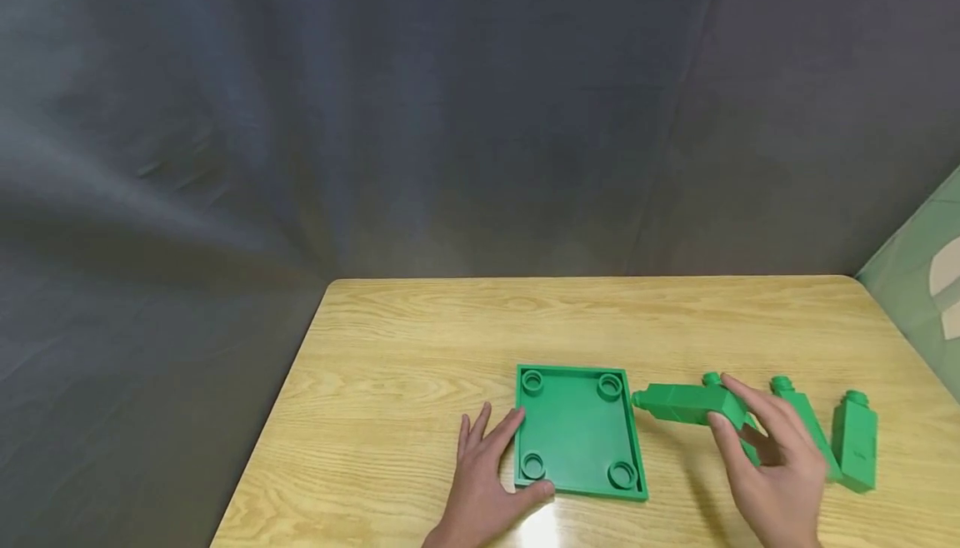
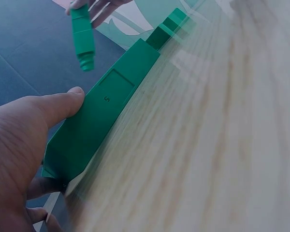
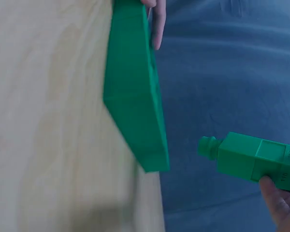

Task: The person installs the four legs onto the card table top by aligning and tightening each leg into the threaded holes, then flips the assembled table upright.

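Observation:
A green square plate [image 1: 577,435] with a round socket in each corner lies flat on the wooden table [image 1: 420,340]. My left hand [image 1: 507,458] rests on the table at the plate's near left corner, with the thumb [image 2: 58,106] and index finger against its edges. My right hand [image 1: 726,405] grips a green block-shaped leg [image 1: 678,402] just above the table to the plate's right. The leg lies level, its round peg [image 3: 208,146] pointing toward the plate [image 3: 135,96]. The left wrist view shows the held leg [image 2: 82,34] beyond the plate [image 2: 101,125].
Two more green legs [image 1: 806,419] [image 1: 855,440] lie on the table right of my right hand, and the peg of a third [image 1: 711,379] shows behind the held one. A dark grey cloth [image 1: 450,115] hangs behind and left of the table.

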`<state>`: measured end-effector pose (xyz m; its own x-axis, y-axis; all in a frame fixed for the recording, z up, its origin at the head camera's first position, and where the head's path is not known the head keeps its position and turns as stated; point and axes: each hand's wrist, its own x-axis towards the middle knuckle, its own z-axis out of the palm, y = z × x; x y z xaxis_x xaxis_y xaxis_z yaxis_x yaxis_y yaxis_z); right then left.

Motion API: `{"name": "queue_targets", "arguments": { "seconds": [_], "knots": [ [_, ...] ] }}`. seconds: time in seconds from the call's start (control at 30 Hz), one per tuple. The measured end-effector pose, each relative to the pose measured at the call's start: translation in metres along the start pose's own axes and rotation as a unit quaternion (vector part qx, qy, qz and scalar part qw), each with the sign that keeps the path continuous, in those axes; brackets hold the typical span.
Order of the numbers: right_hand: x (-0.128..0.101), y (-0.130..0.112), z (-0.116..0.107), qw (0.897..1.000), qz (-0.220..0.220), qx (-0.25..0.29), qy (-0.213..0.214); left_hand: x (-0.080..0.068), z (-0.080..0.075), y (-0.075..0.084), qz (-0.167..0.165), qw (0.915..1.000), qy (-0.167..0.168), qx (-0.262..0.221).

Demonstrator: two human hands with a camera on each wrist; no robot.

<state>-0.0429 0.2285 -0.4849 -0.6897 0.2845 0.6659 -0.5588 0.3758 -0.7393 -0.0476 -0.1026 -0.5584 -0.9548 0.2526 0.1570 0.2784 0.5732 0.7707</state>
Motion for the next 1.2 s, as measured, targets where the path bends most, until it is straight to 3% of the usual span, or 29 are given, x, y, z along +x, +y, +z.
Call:
{"name": "queue_targets", "arguments": {
  "seconds": [0.4, 0.77, 1.2],
  "knots": [
    [0.015, 0.001, 0.047, 0.996, -0.059, 0.049, -0.055, -0.002, 0.0, 0.0, -0.002, 1.0, 0.003, 0.006],
    [0.032, 0.0, 0.087, 0.991, -0.039, 0.067, -0.112, -0.002, 0.0, 0.0, -0.006, 1.0, -0.001, 0.0],
    [0.048, -0.003, 0.123, 0.976, -0.06, -0.001, -0.208, -0.001, -0.001, -0.001, 0.012, 0.9999, 0.005, 0.003]
  ]
}}
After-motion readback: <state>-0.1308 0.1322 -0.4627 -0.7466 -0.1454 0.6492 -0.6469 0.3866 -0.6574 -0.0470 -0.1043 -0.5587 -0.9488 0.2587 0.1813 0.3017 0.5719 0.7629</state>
